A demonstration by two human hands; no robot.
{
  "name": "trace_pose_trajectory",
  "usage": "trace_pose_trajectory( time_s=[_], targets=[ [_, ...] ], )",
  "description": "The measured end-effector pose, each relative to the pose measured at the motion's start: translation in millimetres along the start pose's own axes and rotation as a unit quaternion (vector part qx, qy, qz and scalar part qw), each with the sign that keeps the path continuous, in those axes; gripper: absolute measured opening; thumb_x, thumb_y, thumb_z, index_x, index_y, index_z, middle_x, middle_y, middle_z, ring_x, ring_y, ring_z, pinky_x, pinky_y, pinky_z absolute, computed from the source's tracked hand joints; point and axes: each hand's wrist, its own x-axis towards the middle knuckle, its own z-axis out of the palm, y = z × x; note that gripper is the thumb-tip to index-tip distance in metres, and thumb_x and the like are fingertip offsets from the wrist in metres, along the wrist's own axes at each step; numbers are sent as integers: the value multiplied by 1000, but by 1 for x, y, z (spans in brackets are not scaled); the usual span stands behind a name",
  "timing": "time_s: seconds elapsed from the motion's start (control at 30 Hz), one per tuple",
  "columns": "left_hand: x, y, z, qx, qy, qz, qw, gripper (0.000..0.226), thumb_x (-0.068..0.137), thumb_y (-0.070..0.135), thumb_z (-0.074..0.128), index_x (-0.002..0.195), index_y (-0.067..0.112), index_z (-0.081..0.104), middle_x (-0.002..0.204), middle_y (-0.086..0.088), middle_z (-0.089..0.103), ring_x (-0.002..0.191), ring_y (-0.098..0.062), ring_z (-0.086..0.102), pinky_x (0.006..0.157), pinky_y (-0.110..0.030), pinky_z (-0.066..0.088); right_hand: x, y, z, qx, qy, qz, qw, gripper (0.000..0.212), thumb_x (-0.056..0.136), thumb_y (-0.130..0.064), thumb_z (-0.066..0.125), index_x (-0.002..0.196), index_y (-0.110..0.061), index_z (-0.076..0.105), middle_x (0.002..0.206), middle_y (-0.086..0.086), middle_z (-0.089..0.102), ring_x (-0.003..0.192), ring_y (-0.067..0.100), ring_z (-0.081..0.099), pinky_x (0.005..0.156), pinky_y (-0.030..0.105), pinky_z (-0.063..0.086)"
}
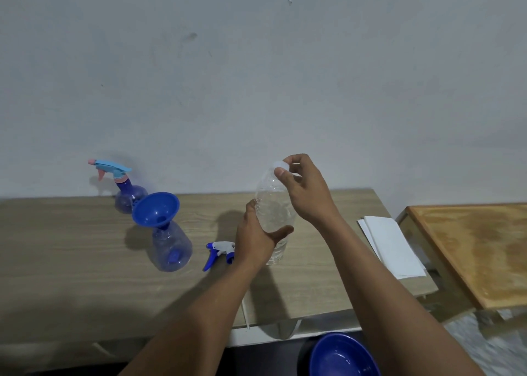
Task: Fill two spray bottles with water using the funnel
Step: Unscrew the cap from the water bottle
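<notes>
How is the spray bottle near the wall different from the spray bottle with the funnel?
The spray bottle near the wall has its light-blue and pink trigger head on; the spray bottle with the funnel has none, only the blue funnel in its neck. The first stands farther back. Both are translucent blue and upright.

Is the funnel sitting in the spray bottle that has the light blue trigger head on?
No, the funnel sits in the open-necked spray bottle nearer the camera; the capped spray bottle stands behind it.

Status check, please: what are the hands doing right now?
Left hand grips water bottle; right hand on its cap. Funnel seated in open spray bottle. Nothing blocking.
</notes>
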Motion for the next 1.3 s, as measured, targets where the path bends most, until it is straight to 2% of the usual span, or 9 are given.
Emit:
trace_pose_trajectory(
  time_s=[0.17,0.33,0.47,0.57,0.67,0.8,0.93,1.1,1.3],
  targets=[
    [1,0,1,-2,8,-2,1000,98,56,65,85,136,32,38,133,6,58,119,-19,58,96,-40,53,0,-1,1,-21,12,-9,1000,36,94,-42,66,125,-26,57,119,-10,61,112,10,60,92,32,52],
    [0,0,4,-5,25,6,1000,94,58,60,87,133,29,40,131,5,59,117,-20,59,94,-39,53,5,1,-4,-12,-13,-20,1000,22,98,-32,62,119,-24,61,118,-9,67,113,15,64,96,36,53],
    [1,0,5,1,26,11,1000,96,58,60,87,135,29,39,132,5,59,119,-20,58,94,-39,53,4,5,-2,0,19,-15,1000,32,91,-39,71,116,-23,60,116,-8,67,111,12,63,92,29,51],
    [1,0,6,1,32,7,999,95,58,60,88,134,29,40,131,5,59,118,-21,58,94,-41,53,6,6,-2,5,11,-18,1000,20,94,-32,68,110,-21,62,110,-8,69,107,13,65,91,27,49],
    [2,-1,6,3,36,4,999,96,57,62,87,134,30,39,132,4,58,119,-22,58,95,-42,53,6,3,-6,-6,-25,-23,999,23,100,-29,60,122,-24,63,117,-10,68,114,12,63,97,32,51],
    [1,0,6,0,36,4,999,98,59,59,88,138,28,38,136,4,57,123,-22,55,98,-40,50,7,-1,-6,-8,-15,-7,1000,35,92,-40,69,122,-24,58,115,-8,64,111,10,61,95,33,52],
    [2,0,7,-4,31,-1,1000,98,57,62,87,136,32,38,134,6,57,122,-22,55,98,-43,52,10,-1,-11,-16,-38,-23,999,20,98,-29,63,117,-25,62,112,-9,69,108,12,65,99,41,53],
    [2,2,8,-3,26,3,1000,102,57,61,87,140,30,36,138,5,55,126,-21,53,99,-42,50,12,-2,-15,-45,-21,-7,999,27,93,-42,66,115,-28,61,114,-8,68,108,11,66,93,35,54],
    [1,4,6,-7,13,-8,1000,109,54,67,85,143,29,33,141,5,53,129,-23,51,100,-43,50,18,-4,-18,-120,-54,-49,990,32,101,-36,55,130,-22,60,135,-9,62,130,12,53,106,36,46]
  ],
)
